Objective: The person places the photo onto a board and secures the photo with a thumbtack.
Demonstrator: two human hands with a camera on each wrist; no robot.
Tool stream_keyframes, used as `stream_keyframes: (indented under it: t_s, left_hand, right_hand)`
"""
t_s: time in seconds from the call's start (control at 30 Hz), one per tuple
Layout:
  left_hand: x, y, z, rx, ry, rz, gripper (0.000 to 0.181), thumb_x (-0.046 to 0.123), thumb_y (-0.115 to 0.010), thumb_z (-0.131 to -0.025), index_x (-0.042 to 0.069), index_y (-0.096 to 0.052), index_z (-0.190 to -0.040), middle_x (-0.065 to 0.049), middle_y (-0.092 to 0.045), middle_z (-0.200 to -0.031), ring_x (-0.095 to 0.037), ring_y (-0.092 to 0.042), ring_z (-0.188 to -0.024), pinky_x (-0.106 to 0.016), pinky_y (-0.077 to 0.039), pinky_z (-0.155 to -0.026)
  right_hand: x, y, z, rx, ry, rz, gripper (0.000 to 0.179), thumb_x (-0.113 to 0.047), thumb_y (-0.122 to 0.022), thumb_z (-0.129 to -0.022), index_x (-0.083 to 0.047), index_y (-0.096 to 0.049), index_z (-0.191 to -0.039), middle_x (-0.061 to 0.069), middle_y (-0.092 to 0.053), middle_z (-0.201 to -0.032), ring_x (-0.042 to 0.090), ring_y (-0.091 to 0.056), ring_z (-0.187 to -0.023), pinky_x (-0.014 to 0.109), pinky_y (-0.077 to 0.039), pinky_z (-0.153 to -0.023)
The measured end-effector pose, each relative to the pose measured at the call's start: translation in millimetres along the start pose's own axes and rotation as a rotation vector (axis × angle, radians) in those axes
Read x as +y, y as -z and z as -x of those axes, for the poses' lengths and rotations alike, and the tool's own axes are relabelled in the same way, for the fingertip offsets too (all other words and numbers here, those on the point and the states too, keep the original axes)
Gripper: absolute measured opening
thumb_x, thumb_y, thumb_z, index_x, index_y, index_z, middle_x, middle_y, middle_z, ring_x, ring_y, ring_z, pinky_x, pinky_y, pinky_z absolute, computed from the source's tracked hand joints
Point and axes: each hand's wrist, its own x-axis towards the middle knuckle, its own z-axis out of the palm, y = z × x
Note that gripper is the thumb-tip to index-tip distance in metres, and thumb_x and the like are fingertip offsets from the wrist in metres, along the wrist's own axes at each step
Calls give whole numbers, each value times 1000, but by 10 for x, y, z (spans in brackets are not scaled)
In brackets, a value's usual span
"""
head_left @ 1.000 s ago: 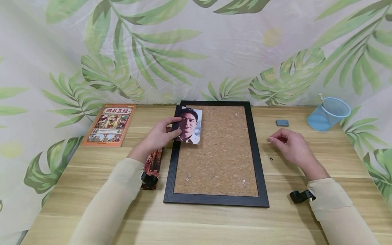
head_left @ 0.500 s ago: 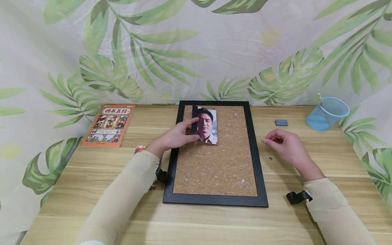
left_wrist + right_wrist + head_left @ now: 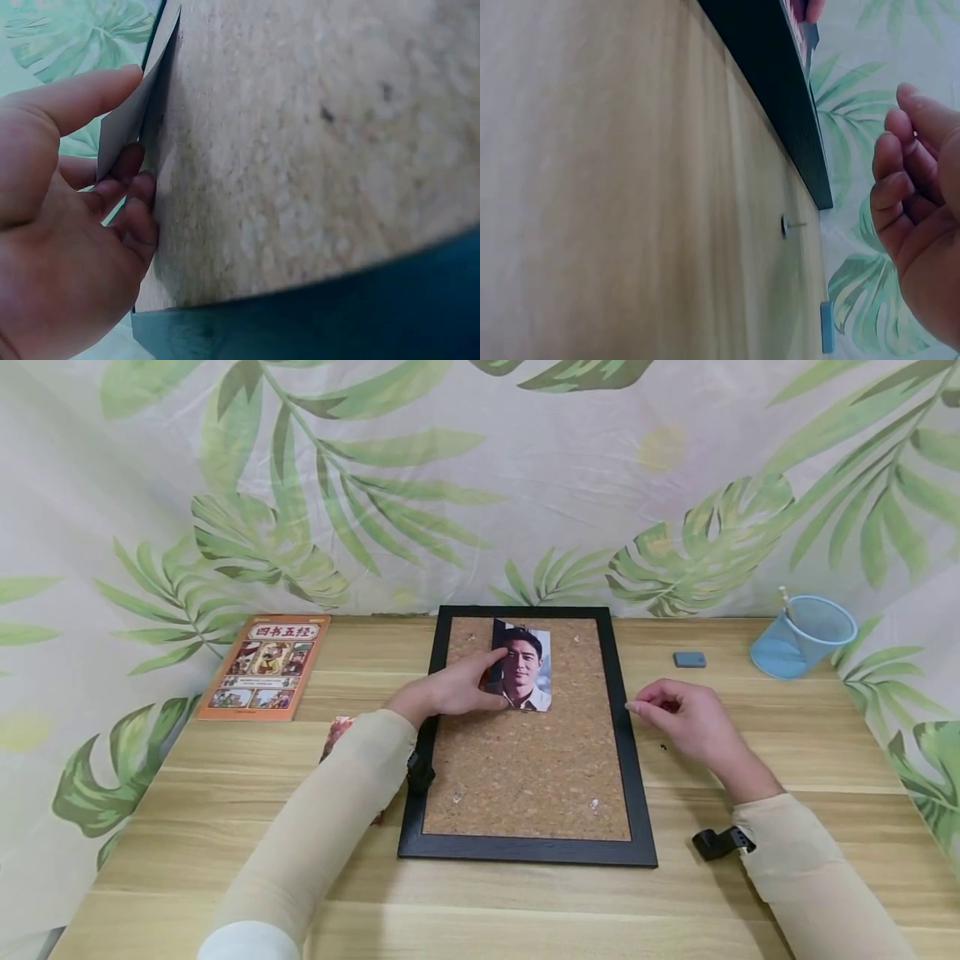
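Observation:
My left hand [image 3: 467, 687] pinches the left edge of a portrait photo [image 3: 528, 672] between thumb and fingers, over the upper middle of a black-framed cork board [image 3: 525, 768]. In the left wrist view the photo [image 3: 126, 127] is tilted, its lower edge off the cork. My right hand [image 3: 684, 717] is at the board's right frame edge, thumb and index tips together. A small glint between them, in the right wrist view too, looks like a thumbtack, mostly hidden by the fingers. Another thumbtack [image 3: 786, 226] sits point-up on the table below this hand.
An orange book [image 3: 264, 668] lies at the back left. Left of the board, a reddish picture [image 3: 337, 732] is partly covered by the left forearm. At the back right are a small blue block [image 3: 689, 659] and a blue mesh pen cup [image 3: 793, 643].
My left hand has carried the photo rightward, from the board's left frame edge to over its upper middle. My right hand has shifted a little left, up to the right frame edge.

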Motion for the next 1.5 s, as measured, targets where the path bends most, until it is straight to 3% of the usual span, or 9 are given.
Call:
stream_keyframes:
  t_s: [0.2,0.37,0.7,1.03,1.33,1.5]
  left_hand:
    - [-8,-3,-37,3,62,-1,98,37,-76,-100,12,-17,-175,-22,-22,-178,-38,-22,-167,-52,-23,-135]
    - [1,3,-59,21,76,-6,99,39,-76,-100,10,-17,-174,-22,-21,-179,-38,-19,-167,-51,-22,-135]
    - [-40,7,-158,33,59,-36,101,40,-75,-98,5,-17,-173,-26,-22,-178,-39,-23,-166,-49,-23,-135]
    - [-22,9,-139,17,82,-22,101,41,-76,-98,9,-17,-174,-24,-18,-179,-42,-18,-167,-54,-21,-135]
    - [-299,-126,-435,21,63,-44,106,49,-77,-95,13,-17,-175,-20,-21,-179,-40,-20,-166,-53,-22,-135]
    - [-331,-134,-467,25,53,-48,106,49,-78,-95,14,-18,-175,-19,-22,-179,-39,-21,-166,-53,-22,-135]
  right_hand:
    - [-107,-75,-152,-75,31,-32,21,-21,-68,-108,-3,-78,-113,8,-80,-94,17,-73,-85,21,-55,-71]
    - [-226,-153,-327,-123,51,-66,22,-14,-64,-110,2,-76,-119,13,-80,-99,24,-74,-90,21,-56,-74]
    - [-415,-427,-836,-235,-72,-249,18,-7,-63,-109,7,-67,-119,25,-78,-106,27,-76,-92,29,-63,-76]
    - [-525,-768,-1376,-231,-152,-426,21,-4,-56,-111,14,-64,-120,26,-76,-101,14,-71,-75,25,-60,-68]
    - [-599,-962,-1682,-151,-293,-571,25,-4,-60,-109,14,-64,-127,29,-79,-111,12,-75,-74,24,-63,-70]
    - [-640,-1003,-1803,-155,-350,-573,25,-4,-58,-110,14,-64,-127,17,-77,-94,10,-71,-66,23,-61,-64]
